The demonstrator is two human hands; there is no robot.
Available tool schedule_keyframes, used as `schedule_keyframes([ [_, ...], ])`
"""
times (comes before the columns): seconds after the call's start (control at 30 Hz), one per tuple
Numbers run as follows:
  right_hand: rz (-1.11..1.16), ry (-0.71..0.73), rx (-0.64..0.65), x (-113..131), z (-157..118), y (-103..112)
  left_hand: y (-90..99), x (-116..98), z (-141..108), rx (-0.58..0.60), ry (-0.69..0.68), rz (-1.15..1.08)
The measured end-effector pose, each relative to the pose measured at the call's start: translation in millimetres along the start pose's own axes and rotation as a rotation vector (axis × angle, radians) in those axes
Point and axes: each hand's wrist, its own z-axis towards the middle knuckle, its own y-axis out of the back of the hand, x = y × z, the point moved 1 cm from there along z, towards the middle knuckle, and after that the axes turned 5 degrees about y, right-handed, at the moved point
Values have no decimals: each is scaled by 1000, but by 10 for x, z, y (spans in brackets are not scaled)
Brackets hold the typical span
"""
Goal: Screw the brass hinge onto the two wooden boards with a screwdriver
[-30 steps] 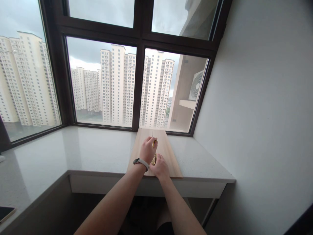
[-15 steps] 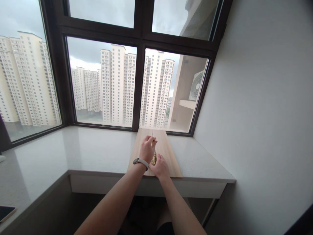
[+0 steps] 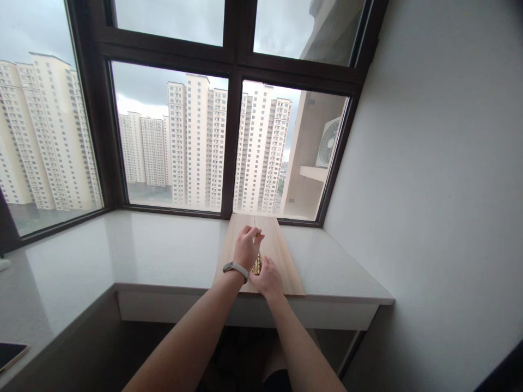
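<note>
A small golden object [image 3: 257, 265] with a ridged surface stands on a pale wooden board [image 3: 286, 267]. My right hand [image 3: 269, 276] is curled against its right and near side, fingers bent around it. Above and slightly beyond it, my left hand [image 3: 247, 247], with a banded watch [image 3: 236, 267] on the wrist, pinches a small golden piece [image 3: 257, 236] between thumb and fingertips. My left hand partly covers the gap between the two golden parts, so whether they are joined is hidden.
The board lies across a white stone sill [image 3: 171, 250] whose front edge is close to my forearms. Dark window frames [image 3: 232, 136] stand behind it, and a white wall [image 3: 429, 163] rises at the right. A dark flat device [image 3: 11, 355] lies at the far left.
My left hand has shifted very slightly right with the small golden piece. My right hand stays in place against the larger golden object.
</note>
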Motion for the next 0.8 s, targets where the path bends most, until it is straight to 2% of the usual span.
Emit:
schedule_keyframes([
  [0.5,10,9,-3,-17,7,-17,-26,51,-31,-9,-47,-10],
  [0.8,-3,4,4,-8,5,-12,-34,17,-12,-11,-5,7],
])
